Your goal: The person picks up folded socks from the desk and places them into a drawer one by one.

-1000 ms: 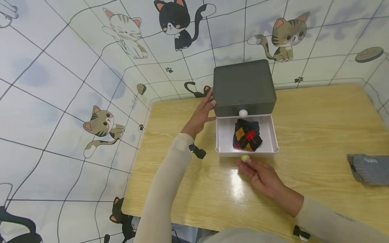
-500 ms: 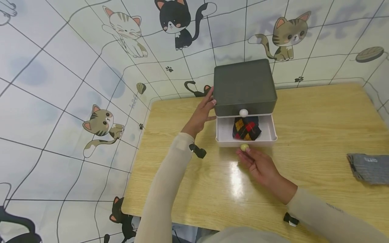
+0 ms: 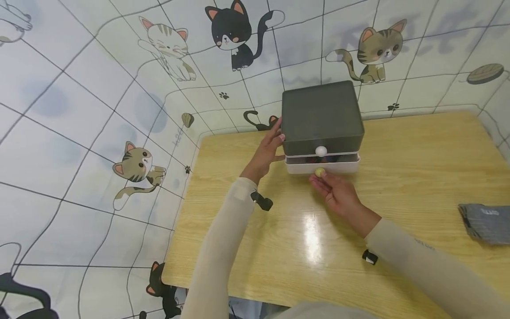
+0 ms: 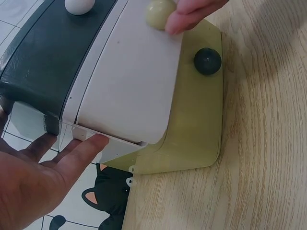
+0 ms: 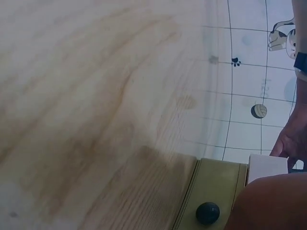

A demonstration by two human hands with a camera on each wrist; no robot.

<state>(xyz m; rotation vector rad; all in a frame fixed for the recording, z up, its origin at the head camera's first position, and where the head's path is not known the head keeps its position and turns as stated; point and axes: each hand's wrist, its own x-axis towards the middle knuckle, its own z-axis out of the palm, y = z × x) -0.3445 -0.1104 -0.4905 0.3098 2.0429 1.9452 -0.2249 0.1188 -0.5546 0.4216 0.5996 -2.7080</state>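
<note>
Looking at the head view first: dark grey drawer box (image 3: pixel 322 116) sits at the back of the wooden worktop (image 3: pixel 418 177), against the cat-pattern wall. White drawer (image 3: pixel 322 165) under the dark top tier is nearly pushed in, only a thin gap showing dark fabric inside. Left hand (image 3: pixel 268 153) lies flat against the box's left side, fingers straight, thumb at the drawer's corner; grip not closed on anything. Right hand (image 3: pixel 336 195) is just in front of the box, fingertips on the yellowish knob (image 3: pixel 319 172) of the white drawer; fingers look mostly extended, touching rather than wrapped round it. White knob (image 3: pixel 321 151) on the dark tier sits directly above. Folded grey cloth (image 3: pixel 484 223) lies well apart to the right of the box, near the worktop edge.

Left wrist view: left hand (image 4: pixel 36 184) open, fingers (image 4: pixel 84 151) straight, tips touching the box's side at the white drawer's corner. White drawer (image 4: pixel 132 81) front is close to flush, standing slightly proud of the olive bottom tier (image 4: pixel 199 129), which carries a dark knob (image 4: pixel 207 61). Yellowish knob (image 4: pixel 160 12) at the top, with fingertips of the right hand (image 4: pixel 192 14) pressed against it. White knob (image 4: pixel 79 5) on the dark tier is partly cut off by the frame.

Right wrist view: mostly worktop (image 5: pixel 81 96). Olive bottom tier (image 5: pixel 216 191) and its dark knob (image 5: pixel 207 213) at the bottom, white drawer corner (image 5: pixel 266 167) beside it. Right hand fills the lower right corner, blurred; grip can't be judged from here.
</note>
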